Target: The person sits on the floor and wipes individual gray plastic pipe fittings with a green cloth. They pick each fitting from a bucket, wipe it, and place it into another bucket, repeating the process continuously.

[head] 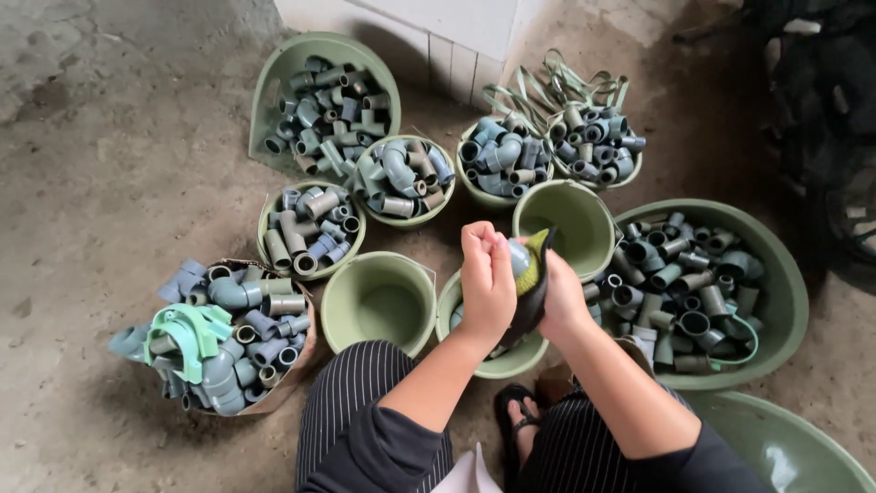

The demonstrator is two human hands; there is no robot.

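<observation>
My left hand [486, 283] is closed around a grey-blue pipe fitting [519, 258], held up over a small green bucket [497, 365] between my knees. My right hand [559, 297] presses a dark scouring pad with a yellow-green edge [535, 274] against the fitting. Both hands meet at chest height above my striped trousers. Most of the fitting is hidden by fingers and pad.
Green buckets and basins ring me on the concrete floor: two empty ones [379, 301] [564, 224], several full of grey pipe fittings [310, 228] [406, 178] [497, 160] [598, 141], a large basin [785, 292] at right, a tipped basin [324, 100], a cardboard box [228, 338] at left.
</observation>
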